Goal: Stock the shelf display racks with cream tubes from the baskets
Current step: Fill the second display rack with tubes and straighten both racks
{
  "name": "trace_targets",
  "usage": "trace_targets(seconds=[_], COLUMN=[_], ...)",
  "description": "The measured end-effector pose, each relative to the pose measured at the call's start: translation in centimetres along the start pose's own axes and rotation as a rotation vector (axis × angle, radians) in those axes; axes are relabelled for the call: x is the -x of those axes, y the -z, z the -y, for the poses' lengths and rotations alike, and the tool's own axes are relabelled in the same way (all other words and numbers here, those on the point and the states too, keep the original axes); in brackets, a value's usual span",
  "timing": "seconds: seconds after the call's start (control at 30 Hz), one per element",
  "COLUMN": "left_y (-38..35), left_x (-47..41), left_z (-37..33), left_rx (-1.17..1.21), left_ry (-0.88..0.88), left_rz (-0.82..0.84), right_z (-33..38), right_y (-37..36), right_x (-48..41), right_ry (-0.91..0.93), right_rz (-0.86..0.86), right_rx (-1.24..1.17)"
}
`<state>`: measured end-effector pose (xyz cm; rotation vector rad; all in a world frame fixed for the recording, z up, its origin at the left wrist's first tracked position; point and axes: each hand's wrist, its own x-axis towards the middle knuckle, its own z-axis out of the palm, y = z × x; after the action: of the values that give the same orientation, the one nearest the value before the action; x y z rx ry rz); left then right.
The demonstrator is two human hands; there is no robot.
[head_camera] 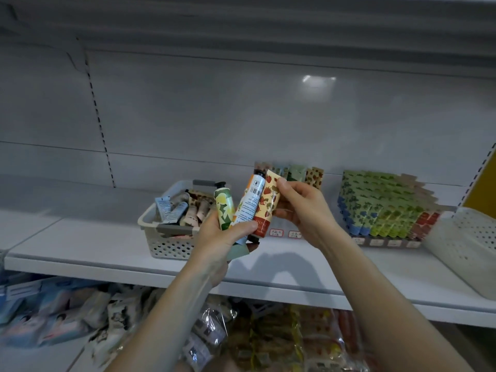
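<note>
While the white perforated plastic basket [146, 224] on the white shelf [80, 244] holds many cream tubes, the tiered rack of green, blue and red tubes [383, 205] looks full: stocking seems partly done. The left grip [222, 242] curls round a lemon-print green tube [224, 208] and an orange-and-white barcoded tube [249, 202]. The right grip [303, 208] pinches a strawberry-print tube [268, 202]. Bare shelf fronts the half-hidden middle rack [295, 173]; the basket crowds its left.

Shelf [80, 245] with basket [166, 249] and display rack [389, 242]
</note>
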<state>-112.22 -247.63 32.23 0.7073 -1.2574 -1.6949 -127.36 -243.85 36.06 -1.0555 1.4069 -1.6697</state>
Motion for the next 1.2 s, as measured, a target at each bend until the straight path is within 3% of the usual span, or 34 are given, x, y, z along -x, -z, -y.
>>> trace_targets(seconds=[0.17, 0.37, 0.6, 0.77, 0.87, 1.2], left_y=[-1.3, -1.7, -2.7, -2.9, -2.8, -2.0], left_x=[-0.8, -2.3, -5.2, -7.0, -7.8, -8.6], left_z=[2.5, 4.3, 6.0, 7.1, 7.5, 8.7], left_rx=[0.009, 0.083, 0.203, 0.256, 0.241, 0.237], left_ry=[0.023, 0.058, 0.119, 0.168, 0.162, 0.162], left_rz=[-0.025, -0.025, 0.059, 0.028, 0.038, 0.056], right_z=[-1.7, -4.9, -6.4, -6.1, -6.3, -7.5], right_y=[3.0, 8.2, 13.5, 14.1, 13.5, 12.2], right_x=[0.3, -2.6, -8.2, -12.6, -14.6, -17.4], right_ry=[-0.075, -0.051, 0.093, 0.152, 0.227, 0.202], right_rz=[0.111, -0.252, -0.588, -0.553, -0.496, -0.488], right_rx=[-0.078, -0.006, 0.363, 0.608, 0.650, 0.806])
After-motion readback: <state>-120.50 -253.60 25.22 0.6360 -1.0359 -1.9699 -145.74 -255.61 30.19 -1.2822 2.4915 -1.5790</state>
